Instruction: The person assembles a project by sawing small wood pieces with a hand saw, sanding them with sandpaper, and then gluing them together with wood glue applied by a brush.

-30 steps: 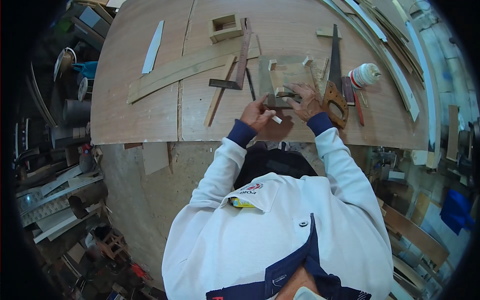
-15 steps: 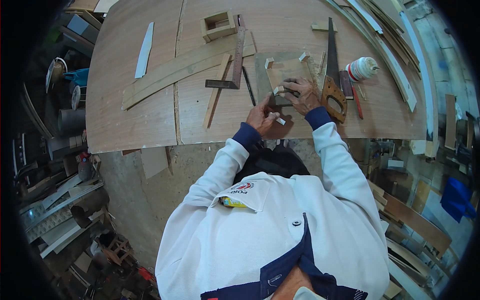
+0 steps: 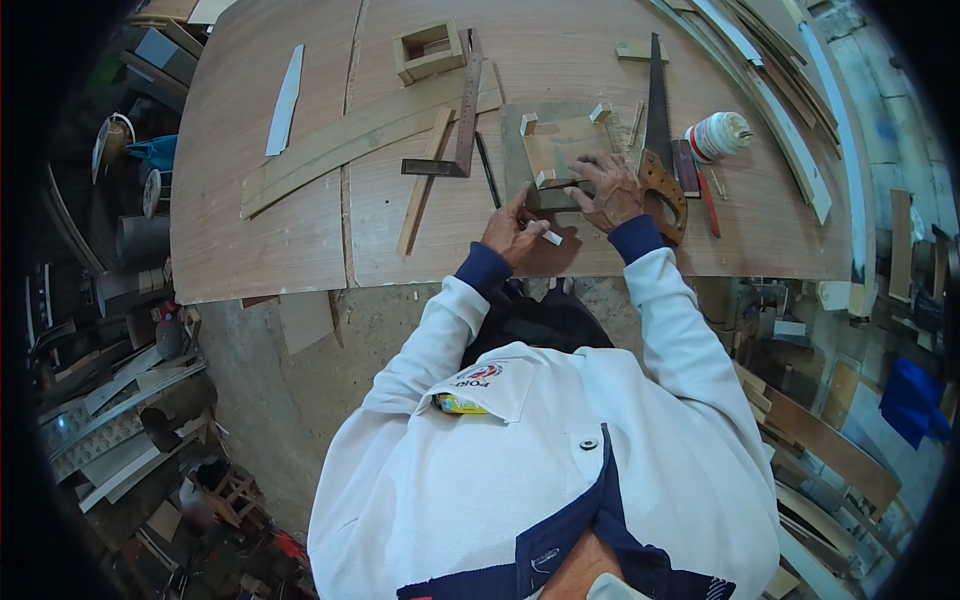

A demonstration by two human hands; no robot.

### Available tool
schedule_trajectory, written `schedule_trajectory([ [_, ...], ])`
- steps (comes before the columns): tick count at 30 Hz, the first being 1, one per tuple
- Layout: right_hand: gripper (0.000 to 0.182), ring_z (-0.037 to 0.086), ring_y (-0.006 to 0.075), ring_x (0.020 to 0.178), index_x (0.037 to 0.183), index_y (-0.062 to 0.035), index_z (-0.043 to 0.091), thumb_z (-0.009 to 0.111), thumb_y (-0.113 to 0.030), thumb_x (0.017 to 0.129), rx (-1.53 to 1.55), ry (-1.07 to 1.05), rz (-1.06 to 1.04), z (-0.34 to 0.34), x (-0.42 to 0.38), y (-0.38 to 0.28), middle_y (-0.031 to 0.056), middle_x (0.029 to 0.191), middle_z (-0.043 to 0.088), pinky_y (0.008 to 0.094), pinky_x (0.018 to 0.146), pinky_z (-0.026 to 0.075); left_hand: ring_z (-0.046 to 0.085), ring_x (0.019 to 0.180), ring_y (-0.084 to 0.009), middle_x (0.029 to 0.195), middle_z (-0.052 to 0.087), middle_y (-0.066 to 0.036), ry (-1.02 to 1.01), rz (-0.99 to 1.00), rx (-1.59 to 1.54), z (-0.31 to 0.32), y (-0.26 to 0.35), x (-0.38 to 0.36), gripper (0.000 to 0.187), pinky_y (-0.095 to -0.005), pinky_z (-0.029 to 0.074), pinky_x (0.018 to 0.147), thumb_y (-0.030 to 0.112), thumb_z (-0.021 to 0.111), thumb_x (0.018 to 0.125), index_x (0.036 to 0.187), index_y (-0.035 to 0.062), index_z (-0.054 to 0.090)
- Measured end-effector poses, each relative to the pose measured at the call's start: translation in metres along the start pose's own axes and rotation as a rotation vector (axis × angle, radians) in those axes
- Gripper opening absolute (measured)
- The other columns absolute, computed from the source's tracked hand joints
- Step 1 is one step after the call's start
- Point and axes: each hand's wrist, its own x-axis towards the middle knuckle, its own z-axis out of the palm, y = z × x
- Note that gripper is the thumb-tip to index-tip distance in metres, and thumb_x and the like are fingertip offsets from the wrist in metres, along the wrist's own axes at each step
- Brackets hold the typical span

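A light wooden panel lies on a grey-green board. Small pale wood blocks stand at its corners: a far left block, a far right block and a near left block. My left hand is closed around a short white-ended piece, its index finger reaching toward the near left block. Over the panel's near right part, my right hand rests with fingers apart, thumb close to that block. Whether anything lies under its palm is hidden.
Right of the panel lie a handsaw, a red pencil-like stick and a white glue bottle. To the left are a try square, a dark pencil, wood strips and a small wooden frame.
My right hand has loosened its fingers from beside the near left block and shifted slightly right. My left hand has drawn back a little, still holding the white-ended piece. The view has shifted slightly.
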Motion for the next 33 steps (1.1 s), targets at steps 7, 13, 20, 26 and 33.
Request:
schedule_trajectory([
  [7,0.038,0.056,0.0276,0.107,0.106,-0.0160,0.068,0.074,-0.022,0.069,0.115,0.056,-0.134,0.010,0.009,0.003,0.0061,0.110,0.062,0.0422,0.096,0.041,0.058,0.074,-0.0126,0.085,0.064,-0.008,0.000,-0.062,0.036,0.003,0.009,-0.001,0.069,-0.0261,0.047,0.069,0.010,0.066,0.085,0.145,0.0010,0.034],
  [13,0.034,0.057,0.0287,0.105,0.104,-0.0171,0.067,0.073,-0.020,0.070,0.150,0.011,-0.228,0.011,0.017,-0.003,0.0068,0.106,0.063,0.0427,0.095,0.043,0.058,0.072,-0.0135,0.084,0.065,-0.008,0.112,-0.037,0.132,0.011,0.011,-0.005,0.066,-0.0275,0.048,0.068,0.012,0.066,0.084,0.144,0.0060,0.039],
  [20,0.030,0.056,0.0273,0.105,0.101,-0.0180,0.068,0.072,-0.025,0.072,0.156,0.001,-0.210,0.016,0.018,0.001,0.0029,0.105,0.063,0.0422,0.093,0.041,0.064,0.068,-0.0231,0.078,0.066,-0.013,0.169,0.000,0.130,0.015,0.008,-0.003,0.060,-0.0335,0.051,0.066,0.015,0.067,0.081,0.137,0.0052,0.047],
  [26,0.029,0.056,0.0289,0.105,0.101,-0.0164,0.068,0.071,-0.022,0.073,0.136,-0.009,-0.204,0.013,0.017,-0.002,0.0041,0.107,0.062,0.0421,0.092,0.042,0.064,0.069,-0.0233,0.080,0.067,-0.012,0.154,0.003,0.203,0.014,0.011,-0.004,0.060,-0.0330,0.051,0.066,0.015,0.067,0.081,0.137,0.0072,0.048],
  [33,0.046,0.053,0.0323,0.110,0.118,-0.0107,0.059,0.065,-0.014,0.073,0.205,0.236,-0.079,-0.009,0.010,-0.012,0.0100,0.114,0.059,0.0456,0.100,0.038,0.063,0.068,-0.0282,0.078,0.066,-0.015,0.149,0.023,0.241,0.012,0.004,-0.003,0.060,-0.0365,0.049,0.066,0.019,0.068,0.080,0.136,0.0065,0.049],
])
